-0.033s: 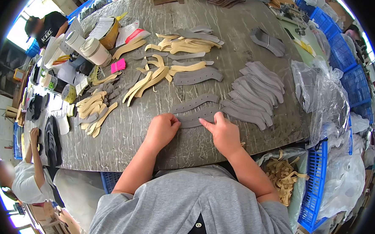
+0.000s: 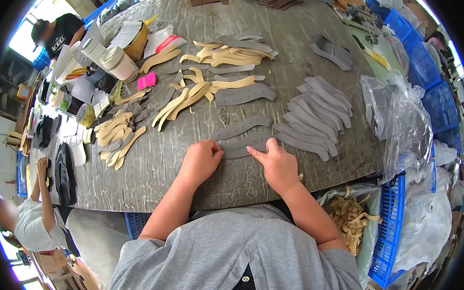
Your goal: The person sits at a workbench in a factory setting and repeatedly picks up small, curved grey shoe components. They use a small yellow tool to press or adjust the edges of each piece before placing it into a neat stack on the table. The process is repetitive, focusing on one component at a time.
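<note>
Strip (image 2: 237,146), grey and curved, lies on the table (image 2: 230,181) between both hands. Left hand (image 2: 202,162): thumb and forefinger pinched together on the strip's left end. Right hand (image 2: 278,166): thumb and forefinger tips apart, both at the strip's right part — whether they grip cannot be told. Second strip (image 2: 243,128) lies just beyond the strip; grey pile (image 2: 317,115) to its right. Step in hand, as judged: steadying and aligning the strip. Next move appears to call for light, even pressure — thin stock could skew.
</note>
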A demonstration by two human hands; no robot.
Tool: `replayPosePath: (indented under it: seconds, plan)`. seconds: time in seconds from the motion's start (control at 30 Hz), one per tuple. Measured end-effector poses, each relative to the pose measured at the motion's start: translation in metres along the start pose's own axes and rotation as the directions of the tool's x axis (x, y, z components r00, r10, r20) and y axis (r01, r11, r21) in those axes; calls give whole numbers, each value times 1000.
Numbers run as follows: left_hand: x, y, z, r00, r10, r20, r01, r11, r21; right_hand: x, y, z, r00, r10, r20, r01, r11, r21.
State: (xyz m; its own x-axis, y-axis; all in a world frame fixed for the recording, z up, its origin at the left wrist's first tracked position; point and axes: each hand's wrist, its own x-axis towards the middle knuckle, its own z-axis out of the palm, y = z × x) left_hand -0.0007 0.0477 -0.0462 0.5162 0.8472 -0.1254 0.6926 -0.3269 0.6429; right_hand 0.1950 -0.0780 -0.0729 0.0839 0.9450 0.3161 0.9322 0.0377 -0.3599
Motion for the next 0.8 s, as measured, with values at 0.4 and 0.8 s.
replayPosePath:
  seconds: [0.4, 0.8]
  plan:
    - [-18, 18, -4, 964, 232, -129, -239, 970, -38, 3, -20, -23, 979, 68, -192, -70, 998, -5]
    - [-23, 23, 0, 983, 173, -60, -183, 903, -389, 1, 34, -57, 929, 361, -82, -369, 922, -121]
